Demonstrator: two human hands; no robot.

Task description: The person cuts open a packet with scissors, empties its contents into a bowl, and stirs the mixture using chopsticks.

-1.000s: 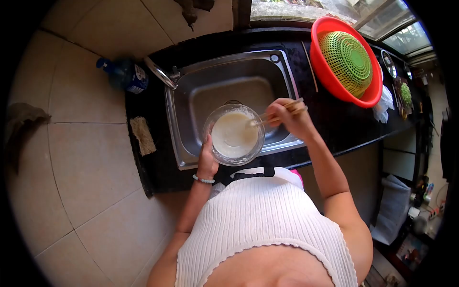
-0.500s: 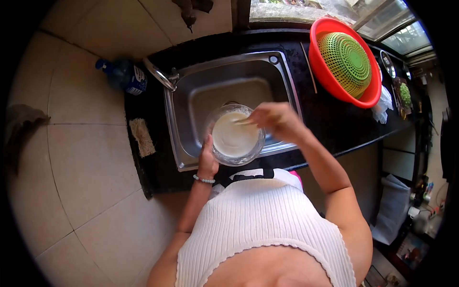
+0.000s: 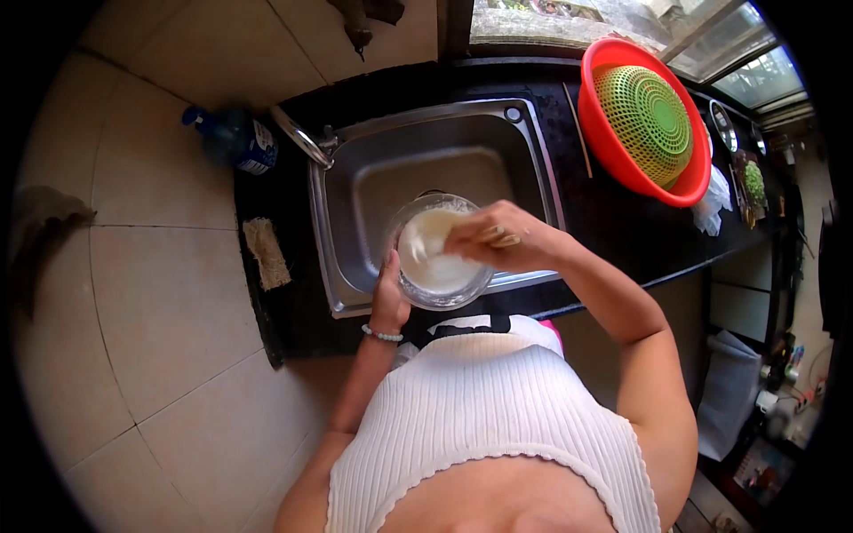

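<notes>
A clear bowl (image 3: 474, 286) of creamy white batter (image 3: 435, 266) is held over the near edge of the steel sink (image 3: 524, 178). My left hand (image 3: 389, 293) grips the bowl's left side, its fingers mostly hidden beneath it. Over the bowl's right side, my right hand (image 3: 499, 238) is closed around chopsticks (image 3: 505, 238), whose lower ends are hidden behind the fingers or blurred above the batter.
A faucet (image 3: 302, 138) and a blue bottle (image 3: 253, 147) stand left of the sink, with a fibrous scrubber (image 3: 267, 254) nearer. To the right, a red basin (image 3: 593, 124) holds a green strainer (image 3: 653, 120). One long stick (image 3: 577, 131) lies beside it.
My right hand has moved left and down with the chopsticks, from the bowl's right side to over the batter. My left hand keeps its hold on the bowl.
</notes>
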